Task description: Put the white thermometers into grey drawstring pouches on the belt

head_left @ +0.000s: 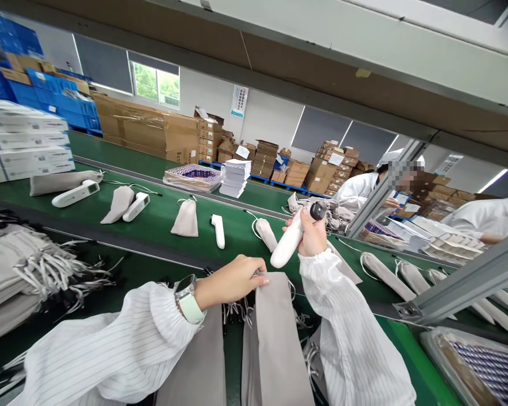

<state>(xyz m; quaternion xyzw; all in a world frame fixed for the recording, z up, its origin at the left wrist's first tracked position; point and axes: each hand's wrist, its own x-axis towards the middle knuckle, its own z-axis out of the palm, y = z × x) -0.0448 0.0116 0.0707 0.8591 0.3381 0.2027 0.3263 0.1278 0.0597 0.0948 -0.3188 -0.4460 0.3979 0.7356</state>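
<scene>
Head view shows, in the lower middle of the frame, the left hand (232, 280) with fingers pinched together on the top edge of a grey pouch (275, 338). The right hand (311, 234), just above, has its fingers wrapped around a white handheld device (288, 243), tilted, its lower end near the pouch mouth. I judge it best to hold the mouth well open and keep the device in line with it. More pouches (385, 274) lie on the green belt (161, 220).
</scene>
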